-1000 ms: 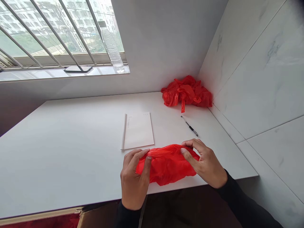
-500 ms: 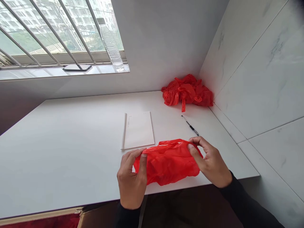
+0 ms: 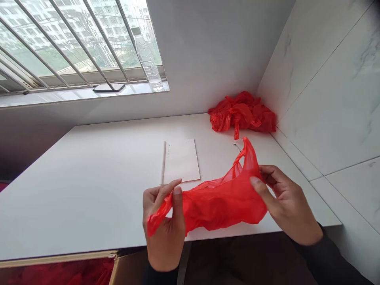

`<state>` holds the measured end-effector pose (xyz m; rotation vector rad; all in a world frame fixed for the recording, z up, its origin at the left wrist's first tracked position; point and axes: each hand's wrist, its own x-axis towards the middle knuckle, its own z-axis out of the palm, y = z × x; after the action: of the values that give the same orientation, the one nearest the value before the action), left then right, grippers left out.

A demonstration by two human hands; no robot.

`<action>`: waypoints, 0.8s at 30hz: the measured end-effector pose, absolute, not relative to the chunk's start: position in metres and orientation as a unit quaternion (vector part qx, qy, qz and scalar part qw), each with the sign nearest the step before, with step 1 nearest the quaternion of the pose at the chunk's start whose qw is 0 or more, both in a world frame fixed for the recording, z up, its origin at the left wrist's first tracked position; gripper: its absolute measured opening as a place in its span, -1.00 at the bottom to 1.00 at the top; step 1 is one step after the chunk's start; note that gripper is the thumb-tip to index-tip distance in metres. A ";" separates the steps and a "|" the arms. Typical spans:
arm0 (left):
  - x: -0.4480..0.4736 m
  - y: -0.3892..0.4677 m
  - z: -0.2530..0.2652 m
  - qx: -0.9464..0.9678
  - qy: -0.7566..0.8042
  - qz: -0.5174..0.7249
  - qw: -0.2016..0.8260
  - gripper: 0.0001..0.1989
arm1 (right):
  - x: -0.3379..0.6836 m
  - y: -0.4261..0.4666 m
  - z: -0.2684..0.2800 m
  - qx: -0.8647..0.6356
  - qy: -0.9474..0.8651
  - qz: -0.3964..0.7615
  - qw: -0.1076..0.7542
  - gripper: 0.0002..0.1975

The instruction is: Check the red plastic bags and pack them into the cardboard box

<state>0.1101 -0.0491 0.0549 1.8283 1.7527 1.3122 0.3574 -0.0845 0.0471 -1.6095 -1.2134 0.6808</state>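
A thin red plastic bag (image 3: pixel 222 206) is stretched between my two hands above the table's front edge. My left hand (image 3: pixel 164 225) pinches its left end between thumb and fingers, and one handle loop droops over that hand. At the other end, my right hand (image 3: pixel 285 202) grips the bag with the thumb in front and the fingers behind. The second handle loop stands up beside the right fingers. Just beyond the bag lies a white notebook (image 3: pixel 181 160). A pen (image 3: pixel 236 146) shows only its tip, the rest being hidden behind the raised handle.
Crumpled red plastic bags (image 3: pixel 243 113) lie in the table's back right corner against the tiled wall (image 3: pixel 335 103). On the windowsill are a phone (image 3: pixel 109 88) and a clear bottle (image 3: pixel 148 61). Below the front edge stands a cardboard box (image 3: pixel 124 269) holding red material.
My hands have spread slightly apart, pulling the bag wider. Its handle loops have come out, one upward at the right and one over my left hand. The view has shifted a little.
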 end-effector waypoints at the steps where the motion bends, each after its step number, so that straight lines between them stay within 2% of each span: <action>1: 0.108 -0.051 0.058 0.623 0.623 0.451 0.141 -0.70 | 0.355 -0.087 0.051 -0.668 -0.491 0.264 0.493 -0.74; 6: 0.104 -0.064 0.079 0.638 0.603 0.428 0.215 -0.63 | 0.321 -0.109 0.078 -0.615 -0.519 0.034 0.592 -0.63; 8: 0.106 -0.069 0.086 0.651 0.585 0.422 0.238 -0.65 | 0.304 -0.112 0.089 -0.547 -0.609 0.034 0.574 -0.61; 12: 0.106 -0.075 0.091 0.639 0.590 0.407 0.279 -0.66 | 0.291 -0.099 0.089 -0.486 -0.791 0.074 0.365 -0.63; 15: 0.099 -0.077 0.086 0.589 0.592 0.438 0.334 -0.61 | 0.299 -0.095 0.075 -0.531 -0.787 0.106 0.295 -0.74; 17: 0.096 -0.078 0.082 0.535 0.577 0.471 0.399 -0.56 | 0.304 -0.098 0.067 -0.553 -0.787 0.161 0.222 -0.77; 21: 0.101 -0.081 0.078 0.402 0.529 0.483 0.570 -0.50 | 0.304 -0.097 0.054 -0.560 -0.791 0.245 -0.006 -0.78; 24: 0.111 -0.087 0.078 0.334 0.514 0.453 0.647 -0.54 | 0.298 -0.083 0.045 -0.589 -0.767 0.251 -0.041 -0.61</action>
<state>0.1110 -0.0875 0.0784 0.7604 1.1692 1.0298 0.2983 -0.0832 0.0452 -1.9001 -2.4752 0.8114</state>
